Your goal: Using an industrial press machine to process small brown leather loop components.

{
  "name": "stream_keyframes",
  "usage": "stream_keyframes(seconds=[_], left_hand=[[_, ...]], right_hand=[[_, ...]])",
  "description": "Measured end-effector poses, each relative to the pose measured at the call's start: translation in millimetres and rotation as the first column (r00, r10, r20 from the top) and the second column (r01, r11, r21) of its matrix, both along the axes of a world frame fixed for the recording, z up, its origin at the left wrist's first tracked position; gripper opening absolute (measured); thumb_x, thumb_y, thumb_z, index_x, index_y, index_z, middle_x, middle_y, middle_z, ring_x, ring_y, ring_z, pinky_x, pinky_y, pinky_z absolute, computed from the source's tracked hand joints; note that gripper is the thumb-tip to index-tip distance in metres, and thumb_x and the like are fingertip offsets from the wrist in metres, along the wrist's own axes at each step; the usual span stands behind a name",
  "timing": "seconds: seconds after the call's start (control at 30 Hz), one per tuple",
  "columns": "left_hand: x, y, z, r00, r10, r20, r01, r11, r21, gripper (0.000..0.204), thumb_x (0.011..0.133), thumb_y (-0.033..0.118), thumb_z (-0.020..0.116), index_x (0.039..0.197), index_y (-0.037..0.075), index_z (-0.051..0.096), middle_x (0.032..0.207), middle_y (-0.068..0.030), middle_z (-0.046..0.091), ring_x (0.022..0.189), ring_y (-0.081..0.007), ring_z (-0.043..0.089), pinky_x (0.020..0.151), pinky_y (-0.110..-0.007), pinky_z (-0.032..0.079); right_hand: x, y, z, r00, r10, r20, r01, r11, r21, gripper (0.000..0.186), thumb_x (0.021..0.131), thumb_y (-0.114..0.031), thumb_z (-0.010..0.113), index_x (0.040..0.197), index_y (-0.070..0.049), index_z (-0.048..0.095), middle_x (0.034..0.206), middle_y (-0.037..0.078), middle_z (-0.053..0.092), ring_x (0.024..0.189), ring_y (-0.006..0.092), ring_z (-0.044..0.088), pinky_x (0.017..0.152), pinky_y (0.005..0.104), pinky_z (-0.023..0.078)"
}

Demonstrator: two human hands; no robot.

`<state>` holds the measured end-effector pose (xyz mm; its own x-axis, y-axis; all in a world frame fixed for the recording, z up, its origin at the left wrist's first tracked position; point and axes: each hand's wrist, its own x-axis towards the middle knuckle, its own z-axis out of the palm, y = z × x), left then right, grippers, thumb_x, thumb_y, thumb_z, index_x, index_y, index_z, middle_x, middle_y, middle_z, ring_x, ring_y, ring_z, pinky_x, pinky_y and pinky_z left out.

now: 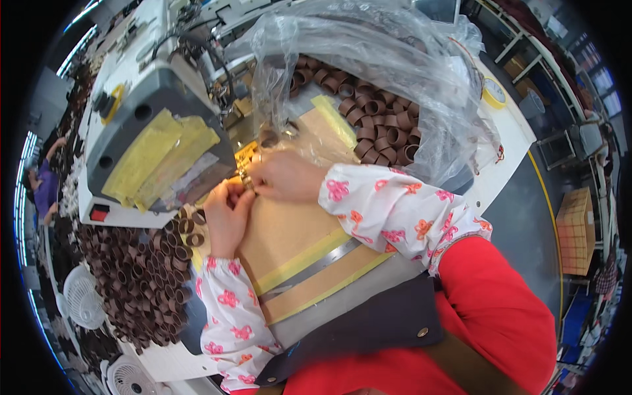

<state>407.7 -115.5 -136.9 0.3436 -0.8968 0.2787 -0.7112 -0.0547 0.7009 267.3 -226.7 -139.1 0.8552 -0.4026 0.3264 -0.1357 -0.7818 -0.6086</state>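
Observation:
My left hand (227,216) and my right hand (288,176) meet at the working end of a sewing machine (150,148). Thumb and fingers of each are pinched together beside small metal parts (245,176). Whatever sits between the fingertips is too small and covered to make out. Just beyond the right hand, a brown ring-shaped band (268,137) lies near the machine's orange-yellow plate (245,155). Under both hands spreads a tan work surface (289,227) edged with yellow tape.
Many brown bands (141,283) are heaped left of the machine. More brown bands (382,122) lie at the far right, partly under a clear plastic bag (447,118). A yellow tape roll (494,93) stands on the white table. White fans (85,296) and another person (48,184) appear at left.

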Motion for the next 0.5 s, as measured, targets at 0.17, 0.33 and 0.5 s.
stream_keyframes(seconds=[0.17,0.33,0.5], left_hand=[[-12.5,17.2,-2.9,0.992,-0.073,-0.098,0.089,0.981,0.171,0.018,0.067,0.011,0.073,0.069,0.002,0.057,0.054,0.0003,0.044,0.049,-0.0115,0.038,0.049,-0.025,0.033],[-11.4,12.8,-7.7,0.985,-0.154,0.077,0.151,0.987,0.044,0.013,0.076,0.007,0.065,0.071,0.000,0.056,0.060,0.0021,0.048,0.054,-0.0081,0.040,0.051,-0.023,0.034],[-12.9,19.4,-5.2,0.958,-0.032,-0.287,0.017,0.998,-0.055,0.015,0.086,0.013,0.054,0.084,-0.001,0.059,0.075,-0.0050,0.060,0.063,-0.0143,0.052,0.064,-0.028,0.038]], right_hand=[[-27.3,21.2,7.7,0.997,-0.016,0.074,0.011,0.997,0.077,0.011,0.075,-0.015,0.059,0.081,-0.007,0.057,0.071,0.011,0.056,0.069,0.0288,0.058,0.061,0.0387,0.045],[-10.7,19.6,0.9,0.996,-0.047,0.074,0.022,0.953,0.301,0.010,0.076,-0.013,0.058,0.085,-0.008,0.059,0.070,0.009,0.060,0.069,0.0272,0.059,0.061,0.0368,0.045],[-14.9,13.6,-1.2,0.996,0.060,0.062,-0.078,0.932,0.355,0.008,0.076,-0.012,0.055,0.082,-0.008,0.058,0.073,0.009,0.061,0.070,0.0282,0.059,0.061,0.0371,0.045]])
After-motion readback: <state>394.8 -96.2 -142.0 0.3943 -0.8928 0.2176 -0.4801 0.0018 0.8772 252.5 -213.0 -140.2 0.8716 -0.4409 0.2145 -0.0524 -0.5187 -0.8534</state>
